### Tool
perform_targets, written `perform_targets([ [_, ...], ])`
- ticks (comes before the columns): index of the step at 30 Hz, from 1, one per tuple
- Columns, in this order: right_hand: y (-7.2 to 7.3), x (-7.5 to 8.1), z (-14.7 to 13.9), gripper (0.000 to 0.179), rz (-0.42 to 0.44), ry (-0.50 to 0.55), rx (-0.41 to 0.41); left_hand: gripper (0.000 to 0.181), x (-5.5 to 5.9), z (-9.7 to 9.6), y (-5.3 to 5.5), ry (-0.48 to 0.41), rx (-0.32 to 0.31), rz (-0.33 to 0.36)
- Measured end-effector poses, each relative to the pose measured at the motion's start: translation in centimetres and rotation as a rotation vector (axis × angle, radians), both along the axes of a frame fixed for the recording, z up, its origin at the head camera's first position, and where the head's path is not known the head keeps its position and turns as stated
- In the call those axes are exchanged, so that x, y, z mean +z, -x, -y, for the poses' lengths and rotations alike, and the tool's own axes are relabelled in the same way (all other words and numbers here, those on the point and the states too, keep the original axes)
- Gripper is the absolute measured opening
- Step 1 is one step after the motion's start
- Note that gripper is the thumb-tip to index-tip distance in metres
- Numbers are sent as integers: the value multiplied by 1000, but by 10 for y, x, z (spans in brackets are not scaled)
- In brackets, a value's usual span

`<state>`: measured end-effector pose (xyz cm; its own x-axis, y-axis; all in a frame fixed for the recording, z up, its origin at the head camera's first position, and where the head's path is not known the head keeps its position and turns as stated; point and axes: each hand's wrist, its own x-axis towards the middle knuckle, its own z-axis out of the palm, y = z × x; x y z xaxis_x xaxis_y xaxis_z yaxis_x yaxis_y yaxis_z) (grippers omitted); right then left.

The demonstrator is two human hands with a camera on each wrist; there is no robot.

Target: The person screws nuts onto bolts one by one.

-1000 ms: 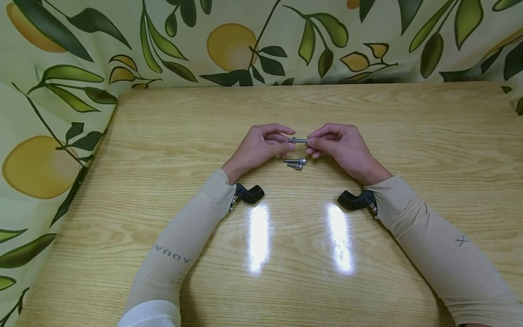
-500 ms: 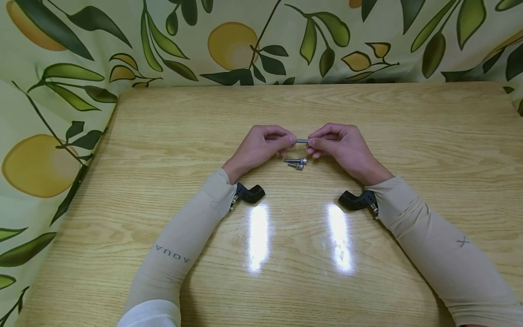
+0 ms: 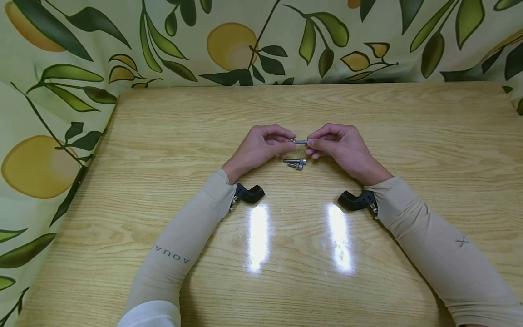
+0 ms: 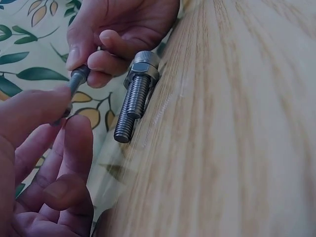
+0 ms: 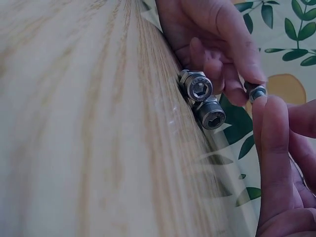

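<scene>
In the head view, my left hand (image 3: 263, 145) and right hand (image 3: 341, 147) meet over the table with a steel bolt (image 3: 301, 141) level between them. My right thumb and fingers pinch its head end, seen in the left wrist view as a knurled bolt head (image 4: 82, 72). At the other end my left thumb and forefinger pinch a small hex nut (image 5: 257, 93) on the thread, partly hidden by the fingertips. Just nearer lie two socket-head bolts (image 3: 295, 161) side by side on the table. Each of these carries a nut close under its head.
The wood-grain table (image 3: 184, 122) reaches to a leaf-and-fruit patterned cloth (image 3: 171, 41) behind and at the left. Black wrist mounts (image 3: 251, 194) stick out from both sleeves. Two bright light reflections lie on the tabletop.
My left thumb rolled forward over the nut, then drew back, showing the nut's edge again. The right hand keeps its pinch on the bolt. The two bolts on the table stay put.
</scene>
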<state>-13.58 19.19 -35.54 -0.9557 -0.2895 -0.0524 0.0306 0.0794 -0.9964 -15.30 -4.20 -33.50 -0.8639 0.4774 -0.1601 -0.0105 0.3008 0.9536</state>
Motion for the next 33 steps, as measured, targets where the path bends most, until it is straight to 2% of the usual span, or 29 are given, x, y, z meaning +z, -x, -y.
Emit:
perform_targets([
  [2,0,0,0,32,-1,-6,-1,28,7,-1,-4,6,3,2],
  [7,-1,1,1,32,5,0,-2,26,6,-1,-3,3,1,-8],
  [11,-1,1,1,32,9,1,1,34,6,0,-3,9,7,10],
  [19,-1,1,1,32,11,-4,1,28,8,-1,-4,11,3,-5],
  [22,-1,1,1,32,8,-3,0,32,5,0,-2,7,0,-6],
  [29,0,1,2,32,4,-7,1,30,-14,0,8,2,2,-14],
  [33,0,0,2,32,1,-5,0,33,-18,1,9,-4,0,-28],
])
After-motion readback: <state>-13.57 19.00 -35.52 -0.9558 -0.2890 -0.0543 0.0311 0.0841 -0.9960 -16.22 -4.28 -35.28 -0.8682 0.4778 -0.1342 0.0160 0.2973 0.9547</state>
